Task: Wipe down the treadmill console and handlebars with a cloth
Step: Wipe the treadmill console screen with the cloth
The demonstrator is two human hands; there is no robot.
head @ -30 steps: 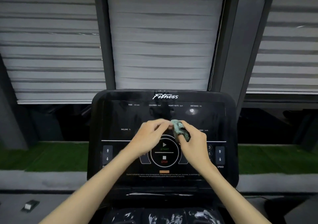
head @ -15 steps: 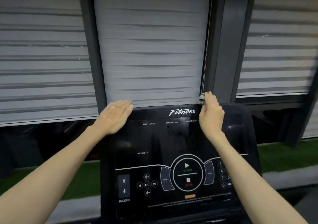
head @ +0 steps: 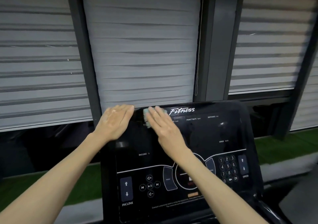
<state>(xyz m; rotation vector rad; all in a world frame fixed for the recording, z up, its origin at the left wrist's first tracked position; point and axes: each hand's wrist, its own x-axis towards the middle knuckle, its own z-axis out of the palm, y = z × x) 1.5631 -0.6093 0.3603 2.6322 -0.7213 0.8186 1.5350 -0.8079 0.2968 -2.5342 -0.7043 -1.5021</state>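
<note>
My right hand (head: 165, 129), fingers straight, presses cloth (head: 146, 115) onto console (head: 206, 137) top edge; left hand (head: 115, 120) flat beside, holding nothing.

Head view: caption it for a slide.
The right hand presses a green cloth against the top edge of the treadmill console while the left hand rests on its corner.

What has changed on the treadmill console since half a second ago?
The right-hand grip slid the small pale green cloth leftwards along the top edge of the glossy black treadmill console, from right of the white Fitness logo to left of it; its fingers now press it flat. The left-hand grip stayed flat on the console's top left corner.
</note>
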